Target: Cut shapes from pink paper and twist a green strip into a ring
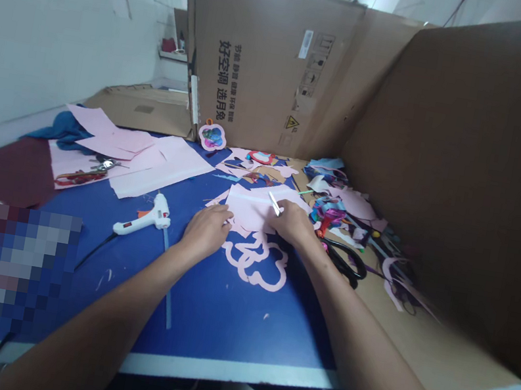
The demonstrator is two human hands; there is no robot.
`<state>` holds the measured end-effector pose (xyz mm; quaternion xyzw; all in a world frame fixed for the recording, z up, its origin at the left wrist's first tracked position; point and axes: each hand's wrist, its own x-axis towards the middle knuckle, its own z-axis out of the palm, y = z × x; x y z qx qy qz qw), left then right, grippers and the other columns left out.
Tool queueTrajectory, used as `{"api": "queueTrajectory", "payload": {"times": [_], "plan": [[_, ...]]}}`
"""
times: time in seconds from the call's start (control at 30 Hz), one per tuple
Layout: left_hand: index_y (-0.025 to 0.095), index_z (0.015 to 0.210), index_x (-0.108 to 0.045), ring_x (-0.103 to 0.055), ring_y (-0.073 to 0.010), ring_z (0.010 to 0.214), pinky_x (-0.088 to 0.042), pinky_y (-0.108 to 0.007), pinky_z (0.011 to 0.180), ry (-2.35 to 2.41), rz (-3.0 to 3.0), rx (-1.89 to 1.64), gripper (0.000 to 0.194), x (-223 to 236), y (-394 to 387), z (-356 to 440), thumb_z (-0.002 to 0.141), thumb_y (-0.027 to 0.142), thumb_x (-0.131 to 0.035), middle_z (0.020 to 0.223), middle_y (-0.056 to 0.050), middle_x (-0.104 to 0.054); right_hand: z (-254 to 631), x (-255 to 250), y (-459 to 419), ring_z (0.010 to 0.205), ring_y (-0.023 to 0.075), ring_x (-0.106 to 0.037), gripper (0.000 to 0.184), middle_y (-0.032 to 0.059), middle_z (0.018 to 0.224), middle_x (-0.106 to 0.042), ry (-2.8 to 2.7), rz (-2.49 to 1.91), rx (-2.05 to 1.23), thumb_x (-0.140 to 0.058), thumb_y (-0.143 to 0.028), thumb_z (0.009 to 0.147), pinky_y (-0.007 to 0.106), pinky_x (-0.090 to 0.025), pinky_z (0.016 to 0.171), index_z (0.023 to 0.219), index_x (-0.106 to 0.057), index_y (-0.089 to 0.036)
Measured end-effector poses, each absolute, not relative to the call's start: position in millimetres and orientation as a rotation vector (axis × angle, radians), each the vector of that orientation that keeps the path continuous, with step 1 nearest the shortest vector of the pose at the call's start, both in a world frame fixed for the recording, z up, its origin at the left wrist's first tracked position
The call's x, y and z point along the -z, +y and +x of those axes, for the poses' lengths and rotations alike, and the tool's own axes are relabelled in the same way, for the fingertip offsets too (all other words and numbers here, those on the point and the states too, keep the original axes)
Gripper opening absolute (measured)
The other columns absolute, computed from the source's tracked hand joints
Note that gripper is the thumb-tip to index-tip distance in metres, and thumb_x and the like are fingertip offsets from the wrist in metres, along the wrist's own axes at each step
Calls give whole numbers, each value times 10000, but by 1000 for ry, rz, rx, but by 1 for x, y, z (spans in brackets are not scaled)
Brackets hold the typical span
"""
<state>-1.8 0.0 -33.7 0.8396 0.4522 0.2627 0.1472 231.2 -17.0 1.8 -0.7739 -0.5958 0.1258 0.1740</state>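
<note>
Lying on the blue surface [232,333] just beyond the looped pink cut-outs [270,286], the pink sheet [248,208] is likely light, thin and easily creased, best steadied flat by its edges. Its left edge seems touched by the left hand [207,229], fingers side by side, unclenched. A slim white tool [273,204] is pinched by the right hand [293,220].

A pink sheet [249,208] is laid flat on the blue table [218,328]. Over it, a thin white tool [274,203] is held at a tilt. Just beside the sheet's near edge, pink outlines [245,263], shaped with rounded lobes and open in the middle, are lain overlapped.
</note>
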Motion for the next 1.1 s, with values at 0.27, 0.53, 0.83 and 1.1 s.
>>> {"api": "queueTrajectory", "payload": {"times": [0.27, 0.53, 0.83, 1.1], "plan": [[250, 1015, -789, -644, -337, 1244, -470, -478, 1096, 1343, 2463, -708, 241, 35, 1, -2, 915, 185, -579, 1232, -124, -749, 239, 0, -10, 933, 294, -729, 351, 137, 1024, -795, -1688, -2319, -428, -746, -532, 829, 324, -452, 697, 966, -752, -209], [250, 1012, -791, -656, -343, 1228, -477, -488, 1087, 1318, 2426, -744, 242, 33, 0, -1, 900, 159, -597, 1249, -125, -746, 234, 4, -9, 953, 317, -736, 278, 177, 1032, -791, -1760, -2317, -379, -659, -434, 888, 339, -472, 708, 965, -770, -191], [260, 991, -809, -666, -337, 1224, -466, -493, 1117, 1279, 2446, -751, 261, 36, 1, -2, 920, 167, -577, 1164, -116, -772, 233, 0, -12, 1034, 348, -731, 391, 202, 1103, -783, -1733, -2363, -330, -653, -528, 882, 370, -486, 756, 1026, -762, -181], [232, 1093, -791, -658, -283, 1250, -483, -436, 1119, 1362, 2539, -658, 275, 34, -2, -1, 946, 162, -570, 1238, -98, -765, 230, -1, -13, 1043, 324, -735, 254, 164, 1089, -789, -1727, -2371, -316, -647, -399, 897, 348, -502, 778, 1006, -770, -204]]}}
